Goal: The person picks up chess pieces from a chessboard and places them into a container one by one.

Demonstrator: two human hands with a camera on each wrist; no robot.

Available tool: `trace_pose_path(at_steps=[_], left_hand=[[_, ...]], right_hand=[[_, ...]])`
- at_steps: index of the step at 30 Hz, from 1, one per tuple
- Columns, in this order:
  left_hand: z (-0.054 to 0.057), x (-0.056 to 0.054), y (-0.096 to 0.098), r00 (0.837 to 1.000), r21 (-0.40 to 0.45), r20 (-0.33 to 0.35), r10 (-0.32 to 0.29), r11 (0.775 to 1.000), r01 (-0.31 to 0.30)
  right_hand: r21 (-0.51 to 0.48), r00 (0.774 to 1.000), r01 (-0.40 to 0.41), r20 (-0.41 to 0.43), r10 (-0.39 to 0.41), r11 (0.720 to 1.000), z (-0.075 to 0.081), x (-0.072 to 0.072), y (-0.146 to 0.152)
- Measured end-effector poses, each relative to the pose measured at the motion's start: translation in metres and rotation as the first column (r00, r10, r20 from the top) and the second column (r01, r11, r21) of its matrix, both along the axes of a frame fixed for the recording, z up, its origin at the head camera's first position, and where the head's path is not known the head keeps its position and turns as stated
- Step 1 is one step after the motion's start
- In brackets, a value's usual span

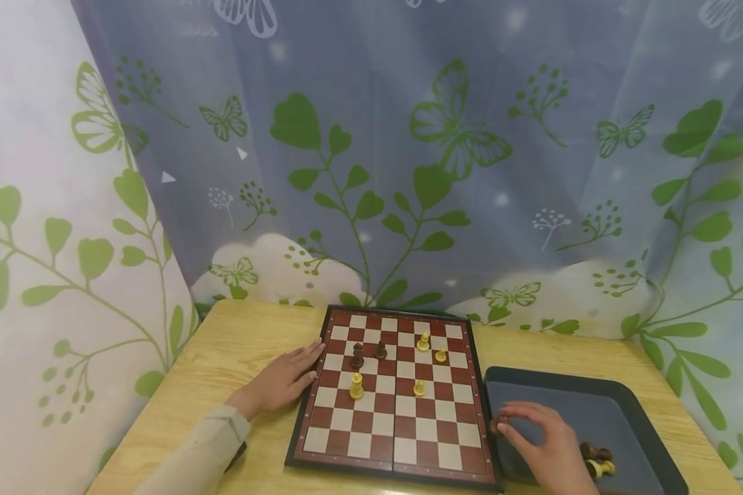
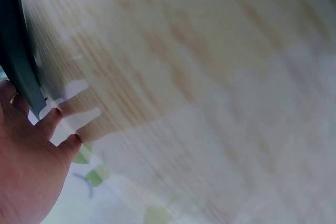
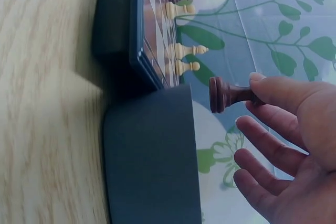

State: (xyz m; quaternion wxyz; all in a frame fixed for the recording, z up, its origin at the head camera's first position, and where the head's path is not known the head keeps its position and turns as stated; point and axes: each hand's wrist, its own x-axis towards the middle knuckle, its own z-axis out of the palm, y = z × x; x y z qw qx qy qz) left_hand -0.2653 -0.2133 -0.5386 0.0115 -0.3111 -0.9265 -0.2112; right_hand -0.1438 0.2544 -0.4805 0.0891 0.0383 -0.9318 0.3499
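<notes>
My right hand [image 1: 547, 440] pinches a dark brown chess piece [image 3: 226, 95] between thumb and index finger, base outward, its head hidden by the fingertips. It is over the tray's left side, close to the board's right edge. My left hand [image 1: 278, 381] rests flat on the table with straight fingers, fingertips at the left edge of the chessboard [image 1: 359, 443]. On the board stand two dark pieces, a taller one [image 1: 357, 355] and a shorter one [image 1: 380, 350]. Several cream pieces stand there too, among them a tall one [image 1: 356, 386] and a pawn [image 1: 441, 355].
A dark tray [image 1: 557, 375] sits right of the board, holding a dark piece [image 1: 596, 452] and a cream piece [image 1: 600, 469] lying on their sides. The wooden table [image 1: 254, 323] backs onto a patterned curtain [image 1: 371, 151]. A dark object shows partly behind the left sleeve [image 1: 192, 454].
</notes>
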Motion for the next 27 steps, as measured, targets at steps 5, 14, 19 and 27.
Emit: trace_pose_path(at_steps=[5,14,19,27], left_hand=[[0.002,-0.001,0.001,1.0,-0.025,0.018,0.013,1.0,-0.013],[0.001,-0.002,0.0,1.0,-0.027,0.001,0.011,1.0,-0.011],[-0.001,-0.004,0.001,1.0,-0.035,0.019,0.007,0.999,-0.006],[-0.002,-0.001,0.0,1.0,0.003,-0.021,0.002,1.0,-0.002]], right_hand=[[0.001,1.0,0.017,-0.004,-0.017,1.0,0.0,-0.001,0.006],[0.01,0.998,0.023,-0.065,-0.023,1.0,-0.004,-0.004,0.013],[0.025,0.998,0.038,-0.05,-0.037,0.999,-0.003,-0.006,0.022],[0.035,0.999,0.039,-0.034,-0.037,0.999,-0.003,-0.01,0.032]])
